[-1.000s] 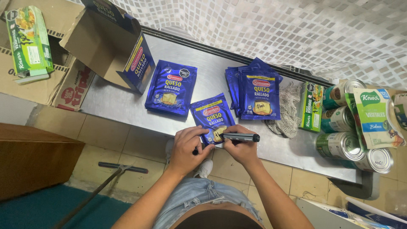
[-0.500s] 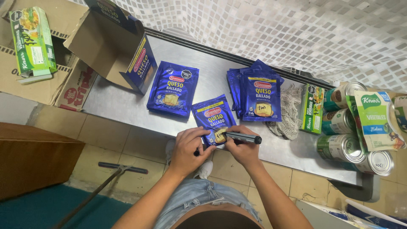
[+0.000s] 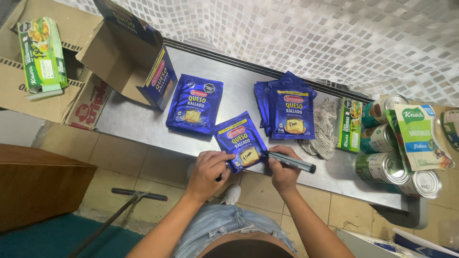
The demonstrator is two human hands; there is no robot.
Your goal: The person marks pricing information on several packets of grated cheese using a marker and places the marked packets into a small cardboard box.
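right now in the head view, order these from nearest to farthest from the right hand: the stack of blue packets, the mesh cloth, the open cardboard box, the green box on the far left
1. Stack of blue packets, just beyond the right hand.
2. Mesh cloth, off to its right; nearly as near as the stack, too close to call.
3. Open cardboard box, far to the left on the steel counter.
4. Green box, at the far left edge.

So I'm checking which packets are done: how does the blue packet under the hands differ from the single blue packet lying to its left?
The packet under the hands lies tilted at the shelf's front edge; the single packet lies farther back, nearly square. The first has handwriting on its pale patch, the left hand pinning it and the marker tip, in the right hand, at it; the second lies untouched, with no handwriting visible. Both are blue sachets of the same design.
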